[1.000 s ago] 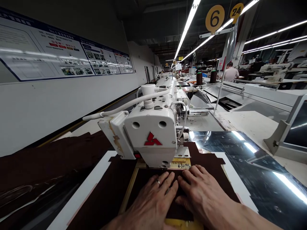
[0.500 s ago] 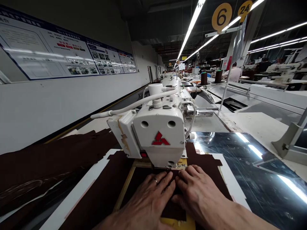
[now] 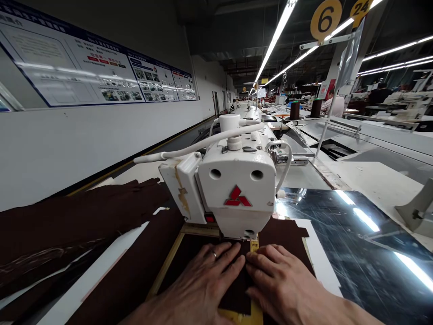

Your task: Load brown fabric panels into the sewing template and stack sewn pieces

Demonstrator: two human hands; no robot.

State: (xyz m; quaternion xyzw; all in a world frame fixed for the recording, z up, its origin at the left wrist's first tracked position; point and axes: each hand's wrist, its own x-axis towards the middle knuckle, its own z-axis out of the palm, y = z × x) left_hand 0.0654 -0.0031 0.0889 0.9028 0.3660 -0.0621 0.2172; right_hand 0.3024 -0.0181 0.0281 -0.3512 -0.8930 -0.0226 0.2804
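Observation:
Dark brown fabric [image 3: 176, 257] lies in a flat template with a yellowish border [image 3: 165, 266], under the head of a white sewing machine [image 3: 237, 194] bearing a red three-diamond badge. My left hand [image 3: 206, 280] is spread flat on the fabric, a ring on one finger, its fingertips just in front of the machine head. Beside it my right hand [image 3: 284, 280] presses down with fingers stretched forward and slightly bent, by a yellow strip [image 3: 254, 246] of the template. The hands are close together but apart. The needle area is mostly hidden under the head.
More brown fabric [image 3: 84, 225] is heaped on the left. White template margins [image 3: 321, 253] show at both sides. A glossy dark tabletop [image 3: 358, 239] extends right. Brown thread cones [image 3: 294, 110] and a pole with a number 6 sign [image 3: 325, 20] stand beyond; a person [image 3: 334, 103] is in the distance.
The template and fabric have slid left relative to the machine head, with both hands resting on them. The whole view has shifted slightly, so the machine appears farther right.

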